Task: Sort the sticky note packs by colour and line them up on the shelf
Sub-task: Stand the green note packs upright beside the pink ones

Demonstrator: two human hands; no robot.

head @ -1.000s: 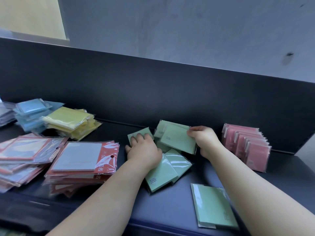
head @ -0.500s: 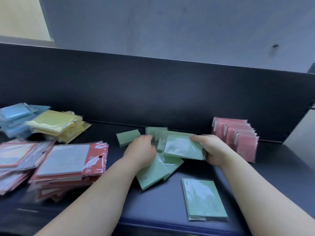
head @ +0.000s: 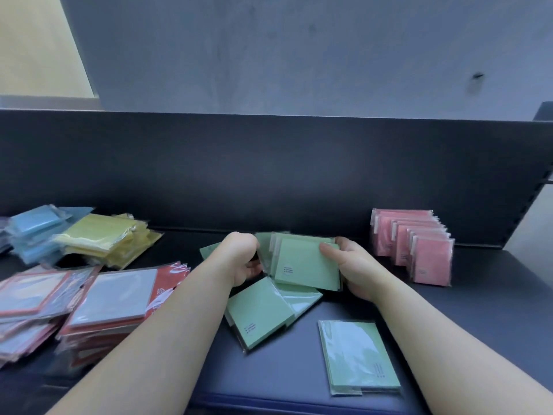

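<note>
Green packs (head: pixel 308 265), gripped by left hand (head: pixel 244 260), right hand (head: pixel 354 269)

Grey, scuffed wall (head: pixel 299 49) behind; small dark mark (head: pixel 476 76) upper right. Pale yellow panel (head: pixel 36 46) upper left. Dark backboard (head: pixel 269 169) spanning full width below wall.

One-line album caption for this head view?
Left hand and right hand hold green packs on the shelf near pink packs.

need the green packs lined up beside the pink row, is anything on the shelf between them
Nothing visible. Between the held green packs and the pink row are only the right hand gripping them and bare shelf. The loose green packs lie nearer the front.
</note>
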